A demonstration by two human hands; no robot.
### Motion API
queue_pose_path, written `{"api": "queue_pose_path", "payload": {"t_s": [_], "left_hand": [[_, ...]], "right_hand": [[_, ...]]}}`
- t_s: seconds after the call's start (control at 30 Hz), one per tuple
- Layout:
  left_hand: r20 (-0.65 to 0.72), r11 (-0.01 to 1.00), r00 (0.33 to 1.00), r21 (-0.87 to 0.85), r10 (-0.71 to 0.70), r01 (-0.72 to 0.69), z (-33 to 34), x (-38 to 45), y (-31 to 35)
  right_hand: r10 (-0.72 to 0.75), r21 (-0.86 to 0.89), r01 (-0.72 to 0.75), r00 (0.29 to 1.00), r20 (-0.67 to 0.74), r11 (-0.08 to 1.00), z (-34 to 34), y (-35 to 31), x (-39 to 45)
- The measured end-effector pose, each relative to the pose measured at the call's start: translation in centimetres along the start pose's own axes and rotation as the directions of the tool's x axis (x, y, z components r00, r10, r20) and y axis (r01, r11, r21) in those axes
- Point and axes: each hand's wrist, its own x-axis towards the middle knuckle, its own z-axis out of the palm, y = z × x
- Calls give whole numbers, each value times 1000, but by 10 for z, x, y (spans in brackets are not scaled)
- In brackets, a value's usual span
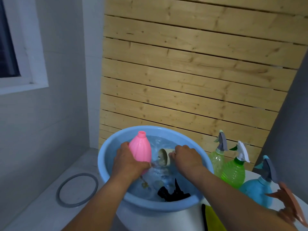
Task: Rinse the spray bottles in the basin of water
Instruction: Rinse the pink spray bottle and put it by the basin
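Left hand [128, 161] clamped on the wet pink bottle [140, 150], right hand [186, 157] pinching a beige cap [164, 157] over the basin [106, 157] — slick plastic could slip and splash.

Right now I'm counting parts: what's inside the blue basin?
In the blue basin: water, a black sprayer head, the pink bottle in the left hand, a beige piece in the right hand. Anything beneath the hands is hidden.

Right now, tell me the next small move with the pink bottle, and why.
Probably tip the pink bottle so its open neck dips under the water in the blue basin. The left hand grips it nearly upright with the neck above the surface, cap off, so no water can enter. The right hand holds a beige cup.
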Motion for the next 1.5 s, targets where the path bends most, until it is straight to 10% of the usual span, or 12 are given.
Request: {"api": "queue_pose_path", "payload": {"t_s": [0.27,0.57,1.5], "left_hand": [[49,1000,999,17,25,-26,-2,-4,1],[92,989,996,149,-15,2,-1,-5,1],[185,977,983,210,-12,-28,0,-7,3]], "right_hand": [[128,295,-177,975,179,939,9,6,-5],[362,803,-434,884,295,407,5,-1,-11],[283,775,-124,956,-73,619,-63,-14,0]]}}
